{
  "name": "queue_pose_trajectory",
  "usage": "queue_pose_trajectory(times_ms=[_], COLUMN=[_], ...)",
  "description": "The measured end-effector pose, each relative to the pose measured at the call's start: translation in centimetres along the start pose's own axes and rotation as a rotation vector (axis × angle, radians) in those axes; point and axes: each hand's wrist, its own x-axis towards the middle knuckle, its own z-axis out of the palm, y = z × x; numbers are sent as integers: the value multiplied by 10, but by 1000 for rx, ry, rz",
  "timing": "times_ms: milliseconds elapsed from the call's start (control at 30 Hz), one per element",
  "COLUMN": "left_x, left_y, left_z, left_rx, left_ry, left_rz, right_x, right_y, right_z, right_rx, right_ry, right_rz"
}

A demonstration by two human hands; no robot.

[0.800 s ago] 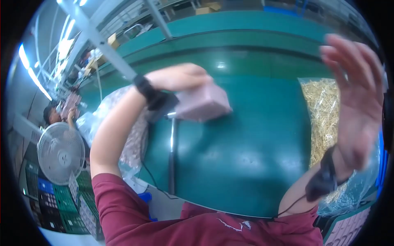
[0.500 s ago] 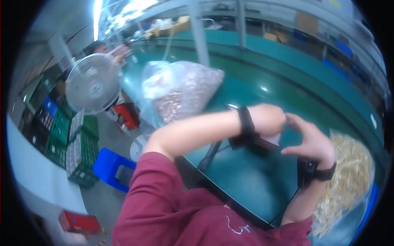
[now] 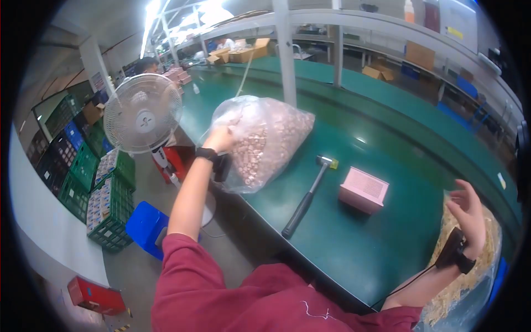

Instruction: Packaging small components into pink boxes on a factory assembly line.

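My left hand [image 3: 223, 139] reaches to the upper left side of a large clear plastic bag [image 3: 287, 122] filled with small pinkish-brown pieces. Its fingers are hidden at the plastic, so their grip does not show. Over at the right, my right hand [image 3: 470, 213] is raised with the fingers apart and nothing in them. Below it lies a second clear bag [image 3: 467, 260] of thin straw-coloured strips. Between the hands, a pink box [image 3: 363, 191] rests on the green table [image 3: 337, 249]. Left of the box lies a hammer [image 3: 304, 202] with a black handle and a yellowish face.
A white standing fan [image 3: 144, 113] is left of the table, near a blue stool [image 3: 146, 229]. Stacked green crates [image 3: 110, 216] and a red box [image 3: 97, 296] are on the floor. A white post [image 3: 285, 55] rises behind the bag. Another person [image 3: 146, 65] is beyond the fan.
My hands have moved apart from above the pink box: the left went left to the bag, the right went right over the straw-coloured strips. Hammer and box now show fully.
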Motion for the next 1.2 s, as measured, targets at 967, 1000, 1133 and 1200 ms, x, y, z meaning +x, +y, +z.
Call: queue_pose_trajectory(times_ms=[967, 1000, 1133, 1200], left_x=[113, 109, 103, 83], left_y=[-143, -124, -50, -60], left_z=[49, 53, 57, 38], left_rx=[514, 523, 612, 454], left_ry=[87, 75, -114, -43], left_rz=[350, 434, 309, 172], right_x=[-165, -176, -218, -177], right_y=[275, 291, 323, 273], right_z=[-150, -153, -202, -175], right_rx=[-176, -128, 440, 396], right_ry=[954, 933, 844, 821], right_rz=[504, 494, 644, 775])
